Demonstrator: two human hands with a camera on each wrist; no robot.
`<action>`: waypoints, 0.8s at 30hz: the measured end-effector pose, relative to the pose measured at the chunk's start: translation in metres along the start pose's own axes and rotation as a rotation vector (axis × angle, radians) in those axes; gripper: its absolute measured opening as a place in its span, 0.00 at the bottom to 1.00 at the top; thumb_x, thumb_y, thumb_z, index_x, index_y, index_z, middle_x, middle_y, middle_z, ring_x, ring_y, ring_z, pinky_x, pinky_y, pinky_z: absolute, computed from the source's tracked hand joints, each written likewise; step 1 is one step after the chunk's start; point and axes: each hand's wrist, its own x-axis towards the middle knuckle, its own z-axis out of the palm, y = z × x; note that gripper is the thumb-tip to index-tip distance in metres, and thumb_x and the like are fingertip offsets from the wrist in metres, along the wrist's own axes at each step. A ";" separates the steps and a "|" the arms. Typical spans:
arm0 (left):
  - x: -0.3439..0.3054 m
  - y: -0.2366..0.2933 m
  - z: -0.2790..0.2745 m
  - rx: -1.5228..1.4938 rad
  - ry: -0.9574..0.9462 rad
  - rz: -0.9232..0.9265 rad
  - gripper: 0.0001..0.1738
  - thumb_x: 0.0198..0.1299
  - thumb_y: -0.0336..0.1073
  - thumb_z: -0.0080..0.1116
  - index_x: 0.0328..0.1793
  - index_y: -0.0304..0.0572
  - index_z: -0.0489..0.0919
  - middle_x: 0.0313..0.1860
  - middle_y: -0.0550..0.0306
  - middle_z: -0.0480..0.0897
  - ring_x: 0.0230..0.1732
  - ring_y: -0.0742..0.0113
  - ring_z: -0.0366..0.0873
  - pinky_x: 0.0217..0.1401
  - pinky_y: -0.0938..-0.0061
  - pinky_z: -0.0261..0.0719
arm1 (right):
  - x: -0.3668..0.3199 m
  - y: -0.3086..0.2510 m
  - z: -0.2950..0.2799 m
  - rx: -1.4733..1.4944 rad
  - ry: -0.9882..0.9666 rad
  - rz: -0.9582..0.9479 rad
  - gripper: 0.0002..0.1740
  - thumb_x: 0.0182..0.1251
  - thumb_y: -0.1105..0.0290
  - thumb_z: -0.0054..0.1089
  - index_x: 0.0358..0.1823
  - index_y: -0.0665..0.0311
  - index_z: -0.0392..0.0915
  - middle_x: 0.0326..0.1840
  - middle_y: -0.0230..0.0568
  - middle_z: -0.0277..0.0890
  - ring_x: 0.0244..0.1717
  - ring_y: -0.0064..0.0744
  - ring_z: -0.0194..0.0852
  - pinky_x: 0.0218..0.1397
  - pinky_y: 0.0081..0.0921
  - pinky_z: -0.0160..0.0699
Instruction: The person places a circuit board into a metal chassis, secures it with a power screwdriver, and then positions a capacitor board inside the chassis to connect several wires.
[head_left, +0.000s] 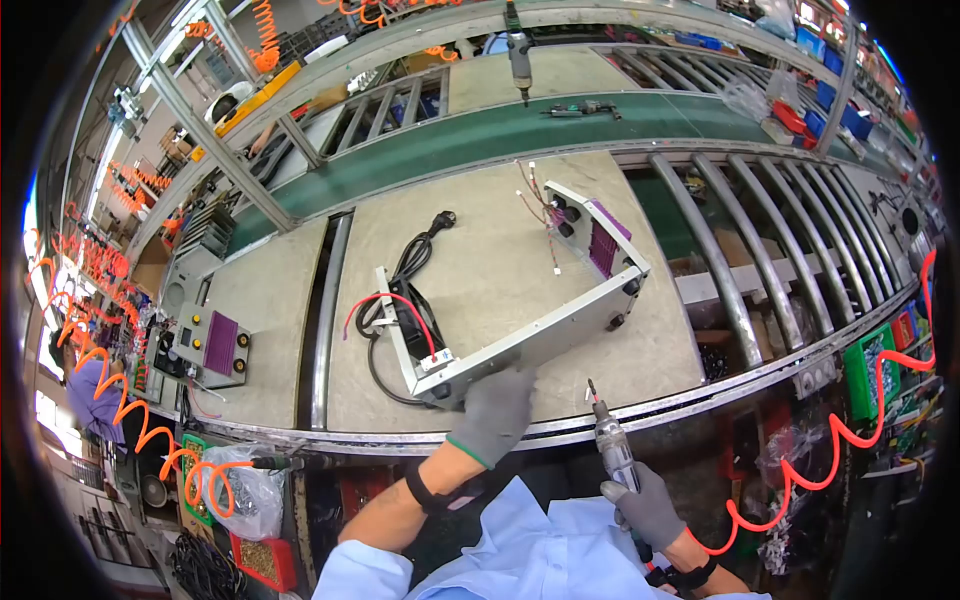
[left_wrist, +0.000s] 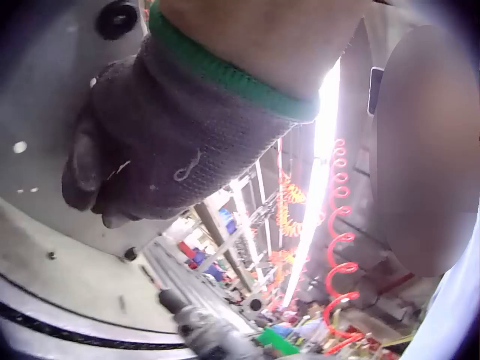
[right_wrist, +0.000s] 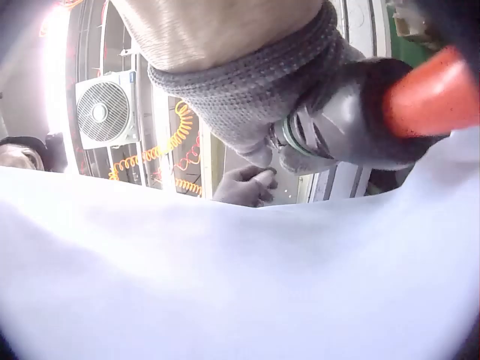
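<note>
A grey metal chassis point(head_left: 530, 335) with a purple heatsink point(head_left: 605, 240) at its far right end lies on the bench top. My gloved left hand point(head_left: 495, 410) is at its near side; in the left wrist view the hand point(left_wrist: 157, 135) has bent fingers close against the metal panel point(left_wrist: 45, 150), and whatever may be between them is hidden. My gloved right hand point(head_left: 650, 510) grips an air screwdriver point(head_left: 615, 450), its bit pointing away from me, right of the chassis. The right wrist view shows that hand point(right_wrist: 255, 97) wrapped round the tool's body point(right_wrist: 352, 112).
A black power cord point(head_left: 412, 255) lies left of the chassis. Metal rollers point(head_left: 745, 260) flank the bench top point(head_left: 450, 290) on the right. A second unit point(head_left: 205, 345) stands at the left. Another screwdriver point(head_left: 519, 60) hangs beyond. An orange coiled hose point(head_left: 835, 440) runs on the right.
</note>
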 end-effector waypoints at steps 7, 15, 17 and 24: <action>-0.011 -0.018 0.059 0.159 0.015 -0.075 0.06 0.63 0.36 0.60 0.43 0.46 0.82 0.33 0.47 0.83 0.31 0.46 0.84 0.35 0.53 0.83 | -0.008 0.007 -0.011 0.015 0.037 -0.005 0.23 0.64 0.61 0.71 0.53 0.66 0.73 0.29 0.34 0.74 0.19 0.19 0.71 0.20 0.22 0.70; 0.001 0.011 0.022 -1.113 -0.272 -0.595 0.10 0.67 0.33 0.62 0.49 0.33 0.83 0.39 0.53 0.86 0.33 0.74 0.82 0.35 0.80 0.82 | -0.007 0.013 -0.006 -0.307 0.024 -0.120 0.35 0.58 0.49 0.75 0.57 0.69 0.77 0.40 0.49 0.84 0.41 0.37 0.84 0.48 0.36 0.80; 0.002 0.015 0.020 -1.302 -0.254 -0.652 0.12 0.69 0.34 0.62 0.50 0.30 0.83 0.40 0.55 0.86 0.35 0.77 0.82 0.35 0.83 0.81 | -0.009 0.009 -0.005 -0.311 0.004 -0.120 0.36 0.57 0.49 0.75 0.57 0.69 0.77 0.42 0.51 0.84 0.41 0.39 0.85 0.48 0.36 0.81; -0.001 -0.006 0.035 -1.357 -0.416 -0.637 0.14 0.70 0.38 0.62 0.50 0.32 0.84 0.39 0.58 0.85 0.34 0.78 0.80 0.33 0.84 0.77 | -0.011 0.001 -0.005 -0.345 -0.038 -0.076 0.36 0.57 0.49 0.75 0.58 0.68 0.77 0.42 0.52 0.84 0.42 0.44 0.86 0.48 0.37 0.81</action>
